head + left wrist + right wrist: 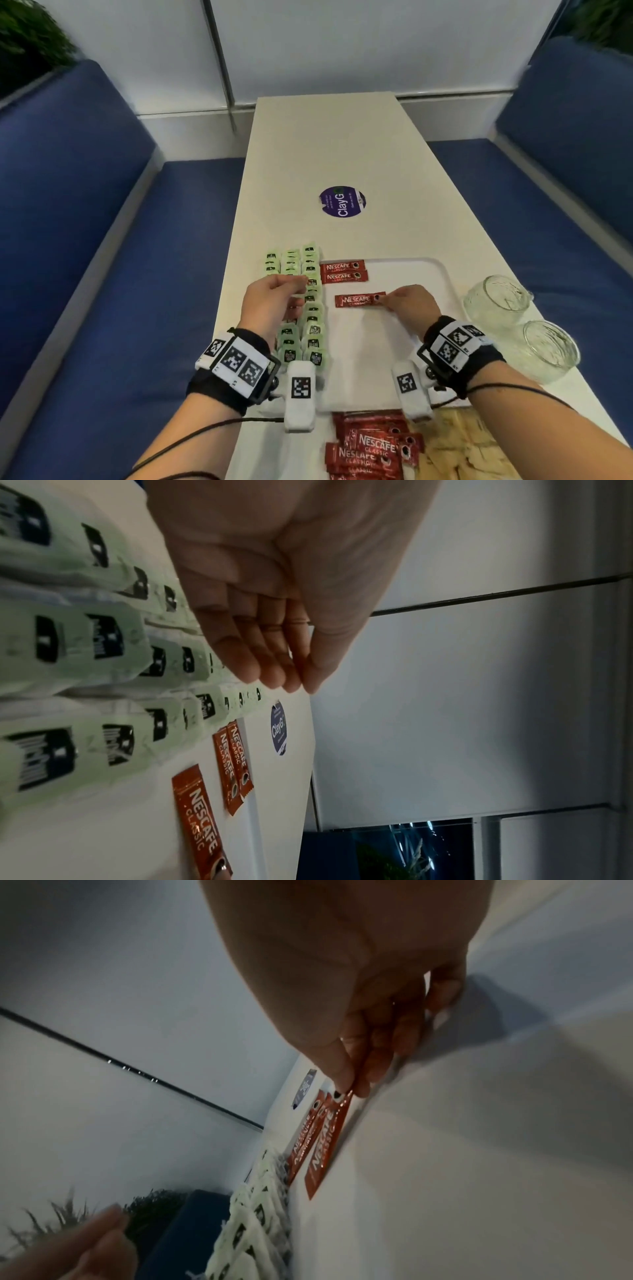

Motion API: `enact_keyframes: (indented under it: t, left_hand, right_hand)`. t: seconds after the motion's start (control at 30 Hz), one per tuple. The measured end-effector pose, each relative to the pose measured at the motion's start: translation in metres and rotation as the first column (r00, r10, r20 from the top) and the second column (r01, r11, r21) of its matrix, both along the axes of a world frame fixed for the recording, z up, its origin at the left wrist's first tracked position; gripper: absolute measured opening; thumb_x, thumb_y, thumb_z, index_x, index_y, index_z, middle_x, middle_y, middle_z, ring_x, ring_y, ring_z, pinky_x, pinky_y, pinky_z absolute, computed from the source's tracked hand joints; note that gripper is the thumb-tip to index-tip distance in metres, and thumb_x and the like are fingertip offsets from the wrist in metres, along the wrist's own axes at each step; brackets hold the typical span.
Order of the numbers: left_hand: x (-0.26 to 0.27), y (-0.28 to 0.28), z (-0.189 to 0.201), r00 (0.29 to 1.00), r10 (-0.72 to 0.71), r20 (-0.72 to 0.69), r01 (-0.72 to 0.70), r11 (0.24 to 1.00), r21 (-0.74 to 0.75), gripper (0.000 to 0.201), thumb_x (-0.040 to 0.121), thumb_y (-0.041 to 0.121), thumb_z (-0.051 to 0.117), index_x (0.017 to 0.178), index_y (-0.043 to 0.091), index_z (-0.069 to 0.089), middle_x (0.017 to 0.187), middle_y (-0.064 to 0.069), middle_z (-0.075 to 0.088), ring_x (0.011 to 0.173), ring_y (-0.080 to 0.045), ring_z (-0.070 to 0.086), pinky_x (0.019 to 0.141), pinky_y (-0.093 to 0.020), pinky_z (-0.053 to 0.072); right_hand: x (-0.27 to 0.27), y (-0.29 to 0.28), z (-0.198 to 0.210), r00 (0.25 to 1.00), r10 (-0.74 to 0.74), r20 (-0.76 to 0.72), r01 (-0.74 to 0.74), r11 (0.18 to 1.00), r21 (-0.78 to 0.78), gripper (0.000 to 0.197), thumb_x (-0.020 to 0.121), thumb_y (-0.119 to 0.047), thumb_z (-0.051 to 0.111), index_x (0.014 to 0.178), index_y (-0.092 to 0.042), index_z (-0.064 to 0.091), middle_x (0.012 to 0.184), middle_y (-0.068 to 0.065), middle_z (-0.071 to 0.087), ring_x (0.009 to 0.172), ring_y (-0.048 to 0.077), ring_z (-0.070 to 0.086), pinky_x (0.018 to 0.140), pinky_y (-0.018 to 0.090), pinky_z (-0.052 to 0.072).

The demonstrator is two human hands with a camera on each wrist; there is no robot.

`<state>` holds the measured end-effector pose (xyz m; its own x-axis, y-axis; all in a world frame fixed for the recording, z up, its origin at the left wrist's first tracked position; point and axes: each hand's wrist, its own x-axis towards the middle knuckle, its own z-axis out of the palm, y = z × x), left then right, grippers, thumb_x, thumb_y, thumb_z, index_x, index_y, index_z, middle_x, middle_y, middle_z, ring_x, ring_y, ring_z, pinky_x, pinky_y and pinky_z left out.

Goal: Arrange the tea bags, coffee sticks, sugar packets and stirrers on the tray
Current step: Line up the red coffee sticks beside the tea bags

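A white tray (404,274) lies on the table. Two red Nescafe coffee sticks (342,271) (232,756) lie side by side at its far left corner. My right hand (387,301) (356,1088) pinches the right end of a third coffee stick (356,300) (195,818) (322,1158), low over the tray just nearer than those two. Green tea bags (311,308) (103,642) (253,1231) lie in rows along the tray's left edge. My left hand (298,291) (274,674) hovers over them, fingers nearly straight, holding nothing.
Two glass mugs (496,301) (548,349) stand right of the tray. A pile of coffee sticks (370,445) and pale sugar packets (462,445) lie at the near table edge. A purple round sticker (342,202) sits farther along. Blue benches (102,274) flank the table.
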<state>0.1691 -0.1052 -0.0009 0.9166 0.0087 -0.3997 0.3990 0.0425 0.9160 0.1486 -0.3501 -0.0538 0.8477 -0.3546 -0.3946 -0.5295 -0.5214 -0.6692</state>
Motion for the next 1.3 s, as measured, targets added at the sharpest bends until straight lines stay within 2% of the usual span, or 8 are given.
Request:
enact_keyframes:
  t: [0.1,0.23,0.7,0.87,0.93,1.07,1.13,1.3]
  left_hand:
    - [0.003,-0.004,-0.004,1.0,-0.029,-0.005,0.029,1.0,-0.003,0.007,0.087,0.012,0.072,0.091,0.006,0.072,0.081,-0.006,0.071,0.061,-0.013,0.06,0.056,-0.026,0.054]
    - [0.004,-0.008,-0.009,0.999,-0.033,0.016,0.032,0.999,0.033,0.004,0.086,0.012,0.073,0.087,0.007,0.073,0.077,-0.003,0.071,0.062,-0.014,0.06,0.058,-0.029,0.054]
    - [-0.001,-0.006,-0.002,0.993,-0.087,0.079,0.078,0.99,0.116,0.006,0.085,0.013,0.074,0.087,0.007,0.073,0.085,-0.009,0.074,0.065,-0.013,0.063,0.057,-0.026,0.055]
    - [-0.024,-0.001,0.02,0.976,-0.161,0.145,0.128,0.968,0.217,0.012,0.086,0.017,0.074,0.091,0.006,0.072,0.09,-0.01,0.074,0.067,-0.013,0.064,0.061,-0.029,0.057]
    - [-0.04,0.0,0.027,0.965,-0.195,0.178,0.145,0.955,0.26,0.01,0.086,0.017,0.073,0.088,0.008,0.071,0.09,-0.01,0.073,0.067,-0.013,0.064,0.061,-0.029,0.056]
    - [-0.086,-0.004,0.029,0.931,-0.311,0.193,0.211,0.887,0.411,0.008,0.086,0.019,0.073,0.085,0.011,0.07,0.084,-0.004,0.071,0.068,-0.013,0.064,0.059,-0.029,0.057]
    - [-0.106,-0.007,0.024,0.913,-0.368,0.177,0.254,0.851,0.46,0.01,0.084,0.018,0.075,0.084,0.01,0.069,0.082,-0.006,0.07,0.07,-0.018,0.066,0.062,-0.034,0.06]
    - [-0.154,-0.011,0.002,0.815,-0.579,0.014,0.473,0.68,0.56,0.013,0.08,0.021,0.079,0.081,0.014,0.069,0.077,0.003,0.07,0.07,-0.011,0.064,0.06,-0.024,0.053]
  right_hand:
    - [0.014,0.005,-0.005,0.997,0.021,-0.078,-0.031,0.992,-0.124,0.033,0.083,-0.047,0.062,0.071,-0.017,0.06,0.074,-0.004,0.062,0.083,0.025,0.063,0.088,0.04,0.044]
    - [0.031,0.014,-0.002,0.994,0.028,-0.104,-0.046,0.983,-0.18,0.036,0.082,-0.053,0.061,0.068,-0.021,0.052,0.083,-0.001,0.065,0.089,0.026,0.062,0.094,0.042,0.041]
    - [0.037,0.021,0.003,0.993,0.073,-0.092,-0.094,0.966,-0.242,0.043,0.089,-0.053,0.053,0.065,-0.019,0.043,0.07,-0.002,0.053,0.079,0.026,0.055,0.089,0.041,0.038]
    - [0.011,0.017,0.015,0.992,0.125,0.003,-0.122,0.977,-0.177,0.043,0.091,-0.049,0.055,0.067,-0.016,0.043,0.061,-0.001,0.049,0.059,0.02,0.049,0.057,0.03,0.035]
    - [-0.009,0.015,0.024,0.986,0.162,0.046,-0.153,0.976,-0.157,0.037,0.091,-0.043,0.058,0.069,-0.014,0.05,0.066,0.0,0.055,0.063,0.019,0.051,0.059,0.029,0.036]
    - [-0.058,0.013,0.035,0.97,0.186,0.156,-0.179,0.982,-0.059,0.027,0.089,-0.04,0.063,0.086,-0.013,0.064,0.086,0.001,0.068,0.079,0.02,0.061,0.073,0.034,0.05]
    - [-0.08,0.015,0.038,0.959,0.225,0.175,-0.22,0.974,-0.048,0.023,0.088,-0.037,0.065,0.084,-0.015,0.065,0.084,0.0,0.069,0.077,0.018,0.061,0.072,0.034,0.05]
    - [-0.133,0.023,0.04,0.926,0.341,0.162,-0.331,0.939,-0.089,0.016,0.08,-0.034,0.073,0.083,-0.019,0.07,0.079,-0.007,0.066,0.074,0.009,0.059,0.062,0.025,0.042]
